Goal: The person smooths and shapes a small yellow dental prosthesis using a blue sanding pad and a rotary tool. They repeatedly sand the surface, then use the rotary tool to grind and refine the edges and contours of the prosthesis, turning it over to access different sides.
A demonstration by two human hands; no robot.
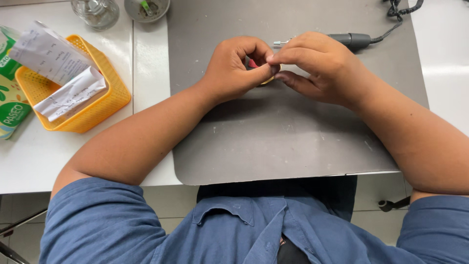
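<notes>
My left hand (237, 68) is curled over a small object (253, 63) that shows a bit of red and a tan edge; most of it is hidden by my fingers. My right hand (315, 66) meets it from the right, thumb and forefinger pinched at that same small object. Both hands rest above a grey mat (293, 137) on the white table. Just behind my right hand lies a dark pen-shaped rotary tool (349, 40) with a metal tip and a coiled black cable.
A yellow plastic basket (107, 102) with folded paper slips (63, 73) stands at the left. A green tissue pack (10, 98) sits at the far left edge. A glass jar (96, 12) and a round dish (146, 9) stand at the back.
</notes>
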